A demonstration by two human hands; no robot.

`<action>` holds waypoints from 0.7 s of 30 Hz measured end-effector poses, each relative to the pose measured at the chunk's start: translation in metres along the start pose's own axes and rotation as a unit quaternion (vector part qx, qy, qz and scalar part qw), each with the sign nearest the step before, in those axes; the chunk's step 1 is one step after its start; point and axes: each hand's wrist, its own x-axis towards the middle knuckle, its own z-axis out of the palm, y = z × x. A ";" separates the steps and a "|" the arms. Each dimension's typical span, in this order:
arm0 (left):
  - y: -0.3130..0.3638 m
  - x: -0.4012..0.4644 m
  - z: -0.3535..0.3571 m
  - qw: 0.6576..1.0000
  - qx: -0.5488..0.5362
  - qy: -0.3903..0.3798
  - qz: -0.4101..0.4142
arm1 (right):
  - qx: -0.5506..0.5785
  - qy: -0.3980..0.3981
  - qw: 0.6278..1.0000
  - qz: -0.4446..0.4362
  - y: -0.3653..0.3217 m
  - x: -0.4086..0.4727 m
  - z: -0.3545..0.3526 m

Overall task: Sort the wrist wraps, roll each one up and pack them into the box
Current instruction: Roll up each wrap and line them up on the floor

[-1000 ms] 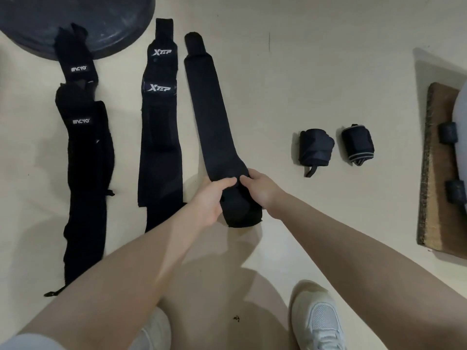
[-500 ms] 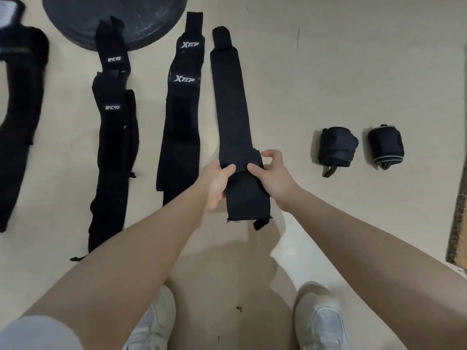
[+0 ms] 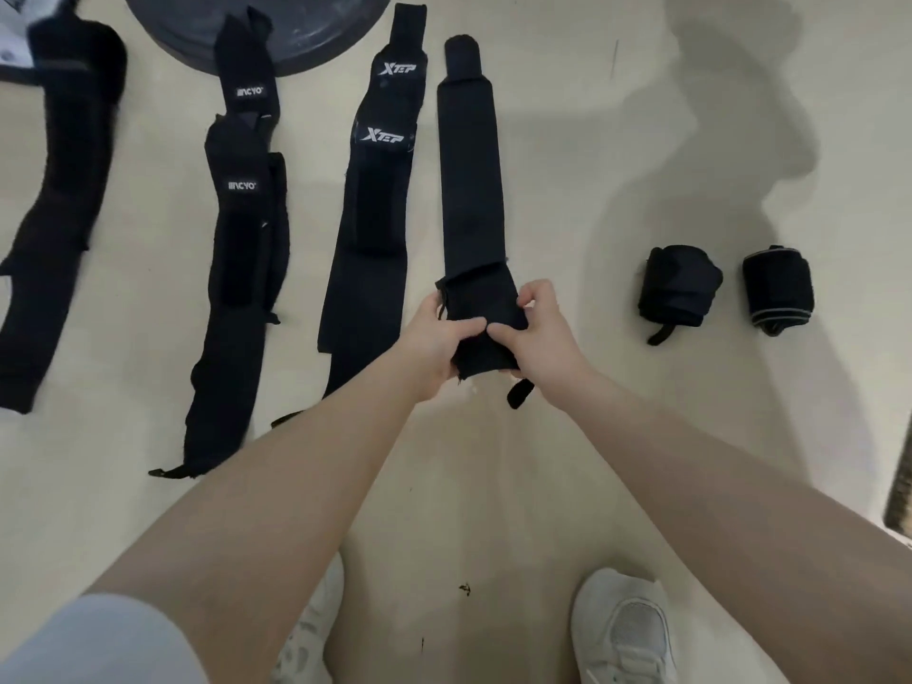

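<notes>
- Left hand (image 3: pixel 437 335) and right hand (image 3: pixel 535 333) both pinch the wrap (image 3: pixel 471 190) at its near end, thumbs on top, likely to start a tight roll.
- Its length lies flat beyond the fingertips.

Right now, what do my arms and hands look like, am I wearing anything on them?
Both forearms are bare, with no gloves, watch or rings showing on the left hand or right hand. A pale grey sleeve covers the left upper arm at the frame's bottom corner.

left hand (image 3: pixel 434 338) + right hand (image 3: pixel 538 333) grip plain wrap (image 3: pixel 469 180) (near end folded) | two rolled wraps (image 3: pixel 678 288) right
</notes>
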 end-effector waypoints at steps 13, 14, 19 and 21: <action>0.004 0.007 -0.011 0.996 0.043 0.073 0.033 | 0.021 -0.143 0.989 0.026 0.004 -0.006 -0.017; 0.004 0.005 -0.010 0.997 0.037 0.068 0.029 | 0.026 -0.133 0.990 0.023 0.003 -0.006 -0.015; 0.005 -0.006 -0.005 0.999 -0.026 0.027 -0.010 | 0.022 -0.046 0.998 0.021 0.003 -0.004 -0.007; 0.007 -0.010 -0.003 0.999 0.003 0.037 -0.026 | 0.009 -0.008 1.000 0.029 0.005 -0.002 -0.004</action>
